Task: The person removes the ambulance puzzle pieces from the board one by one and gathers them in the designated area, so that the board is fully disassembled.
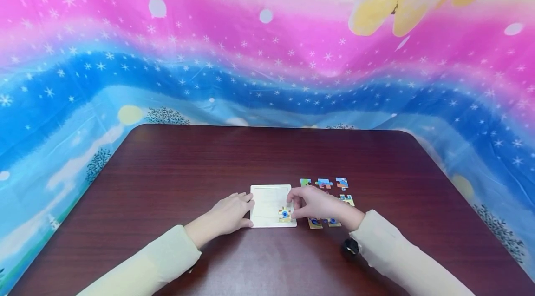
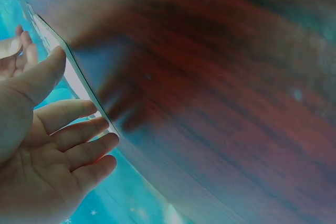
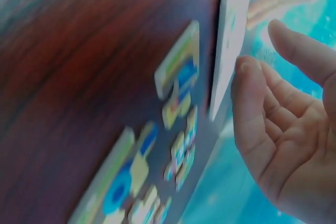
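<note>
A white puzzle tray [image 1: 264, 200] lies flat on the table, with one jigsaw piece [image 1: 285, 214] in its lower right corner, yellow with a blue round spot. My left hand [image 1: 230, 213] rests at the tray's left edge, fingers extended and fingertips at the rim. Over the tray's right edge is my right hand [image 1: 311, 201], its thumb beside that piece. In the right wrist view the thumb and index finger [image 3: 249, 93] stand apart with nothing between them.
Several loose jigsaw pieces [image 1: 323, 183] lie right of the tray, some partly hidden under my right hand. A black object [image 1: 350, 246] shows by the right sleeve. The dark red table [image 1: 188, 161] meets a colourful printed cloth [image 1: 267, 87] at the back.
</note>
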`<act>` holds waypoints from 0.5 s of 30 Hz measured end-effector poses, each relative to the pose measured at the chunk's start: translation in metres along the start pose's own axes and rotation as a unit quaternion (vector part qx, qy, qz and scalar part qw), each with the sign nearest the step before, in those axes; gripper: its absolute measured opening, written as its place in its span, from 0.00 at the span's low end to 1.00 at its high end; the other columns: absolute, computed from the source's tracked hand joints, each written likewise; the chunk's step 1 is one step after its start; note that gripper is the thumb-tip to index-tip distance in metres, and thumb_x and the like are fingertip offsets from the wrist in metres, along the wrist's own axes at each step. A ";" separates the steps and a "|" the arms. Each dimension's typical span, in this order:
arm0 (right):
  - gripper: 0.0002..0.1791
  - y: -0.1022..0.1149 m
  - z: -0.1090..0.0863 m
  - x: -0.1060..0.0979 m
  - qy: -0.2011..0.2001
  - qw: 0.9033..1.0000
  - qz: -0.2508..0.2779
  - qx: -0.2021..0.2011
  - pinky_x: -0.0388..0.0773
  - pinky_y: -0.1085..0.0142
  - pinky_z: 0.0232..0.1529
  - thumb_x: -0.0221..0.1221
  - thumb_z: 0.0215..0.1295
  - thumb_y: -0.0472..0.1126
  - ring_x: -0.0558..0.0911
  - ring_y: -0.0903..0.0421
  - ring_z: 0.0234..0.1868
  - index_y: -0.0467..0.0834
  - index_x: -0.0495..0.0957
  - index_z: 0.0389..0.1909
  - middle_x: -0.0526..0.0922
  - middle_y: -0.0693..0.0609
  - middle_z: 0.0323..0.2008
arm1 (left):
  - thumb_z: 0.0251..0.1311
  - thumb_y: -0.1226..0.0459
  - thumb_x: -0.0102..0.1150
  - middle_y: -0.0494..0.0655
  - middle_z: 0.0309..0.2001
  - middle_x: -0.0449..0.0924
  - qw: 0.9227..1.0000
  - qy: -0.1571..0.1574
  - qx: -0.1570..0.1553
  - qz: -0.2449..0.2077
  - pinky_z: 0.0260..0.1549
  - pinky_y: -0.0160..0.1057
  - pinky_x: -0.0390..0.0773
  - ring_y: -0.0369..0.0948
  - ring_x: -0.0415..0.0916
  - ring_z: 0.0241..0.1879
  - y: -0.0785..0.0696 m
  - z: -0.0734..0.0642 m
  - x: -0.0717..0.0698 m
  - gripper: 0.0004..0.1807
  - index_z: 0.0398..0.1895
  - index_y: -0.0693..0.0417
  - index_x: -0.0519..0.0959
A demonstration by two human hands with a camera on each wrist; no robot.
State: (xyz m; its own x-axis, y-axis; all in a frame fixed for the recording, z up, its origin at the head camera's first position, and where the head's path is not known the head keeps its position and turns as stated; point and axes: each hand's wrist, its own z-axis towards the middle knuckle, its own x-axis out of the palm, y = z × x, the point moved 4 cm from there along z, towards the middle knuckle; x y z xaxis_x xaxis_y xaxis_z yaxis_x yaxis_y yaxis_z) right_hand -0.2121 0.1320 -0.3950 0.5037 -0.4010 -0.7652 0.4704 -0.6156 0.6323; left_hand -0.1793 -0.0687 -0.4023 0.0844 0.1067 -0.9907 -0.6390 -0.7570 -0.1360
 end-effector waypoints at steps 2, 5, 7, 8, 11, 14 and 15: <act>0.14 0.002 0.004 0.005 0.008 1.000 -0.007 -0.005 0.68 0.70 0.22 0.66 0.49 0.34 0.69 0.64 0.18 0.40 0.74 0.36 0.73 0.59 0.18 | 0.51 0.55 0.65 0.60 0.55 0.72 1.000 -0.001 0.001 0.001 0.56 0.48 0.65 0.54 0.69 0.55 0.000 0.000 0.000 0.21 0.41 0.61 0.77; 0.15 0.004 0.008 0.010 0.012 1.000 -0.022 -0.008 0.67 0.71 0.20 0.67 0.48 0.34 0.68 0.66 0.17 0.40 0.73 0.36 0.71 0.60 0.17 | 0.51 0.55 0.65 0.60 0.54 0.73 1.000 -0.003 0.003 0.003 0.56 0.48 0.66 0.54 0.69 0.55 0.000 0.000 -0.001 0.20 0.40 0.61 0.76; 0.15 0.004 0.010 0.012 0.010 0.999 -0.036 -0.009 0.66 0.71 0.19 0.67 0.47 0.33 0.68 0.66 0.16 0.40 0.73 0.35 0.71 0.60 0.16 | 0.50 0.55 0.65 0.60 0.54 0.73 1.000 -0.004 0.005 0.004 0.56 0.48 0.66 0.54 0.69 0.55 0.000 0.000 -0.001 0.20 0.39 0.60 0.76; 0.15 0.004 0.011 0.013 0.010 0.999 -0.043 -0.008 0.66 0.71 0.19 0.67 0.47 0.33 0.67 0.66 0.16 0.40 0.73 0.35 0.70 0.60 0.16 | 0.50 0.55 0.65 0.60 0.54 0.73 1.000 -0.005 0.005 0.004 0.56 0.48 0.66 0.54 0.69 0.55 0.000 0.000 -0.001 0.20 0.39 0.61 0.76; 0.15 0.004 0.013 0.014 0.007 0.998 -0.065 -0.007 0.66 0.70 0.20 0.67 0.46 0.33 0.67 0.66 0.17 0.41 0.73 0.34 0.70 0.60 0.16 | 0.50 0.55 0.65 0.60 0.54 0.73 1.000 -0.005 0.006 0.003 0.56 0.48 0.66 0.54 0.69 0.55 0.000 0.001 -0.001 0.20 0.39 0.61 0.77; 0.16 0.004 0.014 0.015 0.006 0.997 -0.073 -0.002 0.66 0.70 0.21 0.67 0.45 0.33 0.67 0.65 0.17 0.41 0.72 0.34 0.69 0.60 0.16 | 0.50 0.55 0.65 0.60 0.54 0.73 1.000 -0.005 0.005 0.000 0.56 0.49 0.66 0.54 0.69 0.55 0.000 0.001 -0.001 0.19 0.39 0.61 0.77; 0.16 0.004 0.014 0.015 0.006 0.997 -0.074 -0.001 0.66 0.70 0.21 0.67 0.45 0.33 0.67 0.65 0.17 0.41 0.72 0.34 0.69 0.60 0.16 | 0.50 0.55 0.65 0.60 0.54 0.73 1.000 -0.005 0.005 0.000 0.56 0.49 0.66 0.54 0.69 0.55 0.000 0.001 0.000 0.19 0.39 0.61 0.77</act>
State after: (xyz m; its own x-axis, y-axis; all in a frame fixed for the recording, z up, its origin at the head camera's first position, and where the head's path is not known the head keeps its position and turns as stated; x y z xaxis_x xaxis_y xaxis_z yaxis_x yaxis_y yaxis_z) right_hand -0.2127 0.1141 -0.4056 0.4377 -0.2975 -0.8485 0.5410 -0.6666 0.5128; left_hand -0.1802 -0.0686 -0.4020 0.0771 0.1131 -0.9906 -0.6467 -0.7505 -0.1360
